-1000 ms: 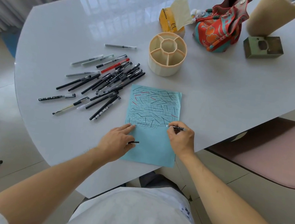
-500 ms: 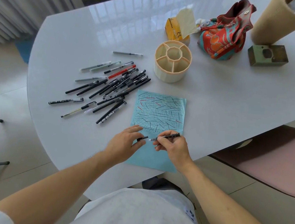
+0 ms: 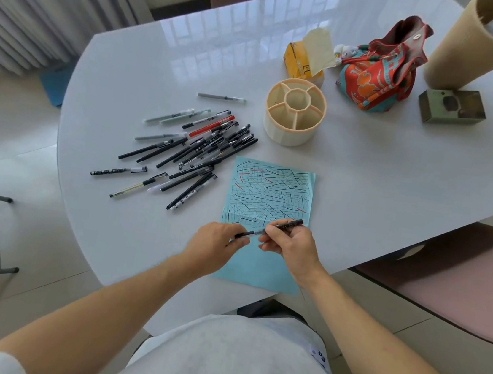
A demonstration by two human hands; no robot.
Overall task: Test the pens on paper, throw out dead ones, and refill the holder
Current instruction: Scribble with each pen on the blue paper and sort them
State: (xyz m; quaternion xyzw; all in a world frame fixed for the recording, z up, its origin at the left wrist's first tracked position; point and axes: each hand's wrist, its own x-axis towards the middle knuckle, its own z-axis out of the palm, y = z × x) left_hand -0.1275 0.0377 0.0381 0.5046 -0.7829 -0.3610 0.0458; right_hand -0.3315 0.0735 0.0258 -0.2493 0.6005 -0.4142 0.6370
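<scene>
I sit at the big white table [image 3: 395,180], and everything I need lies on it where my hands can get to it. The blue paper [image 3: 260,269] lies flat right under both my hands, so I can scribble on it without reaching. Its far half is full of short black and red lines, and the near half is bare, so I think there is room for more tests. The round pen holder [image 3: 294,112] stands past the paper, a bit to the right of my right hand, and I see no pens in its little rooms, so it waits to be filled. The pile of pens [image 3: 193,152] lies loose on the table beyond my left hand, spread out so I can pick one at a time. My right hand [image 3: 290,248] pinches the pen [image 3: 284,226] near its front end and holds it a bit slanted just over the paper. My left hand [image 3: 216,245] pinches the black cap [image 3: 244,235] right at the tip of the pen. I hold them in one line like this, I think, to push the cap on. I cannot tell if the cap is all the way on.
</scene>
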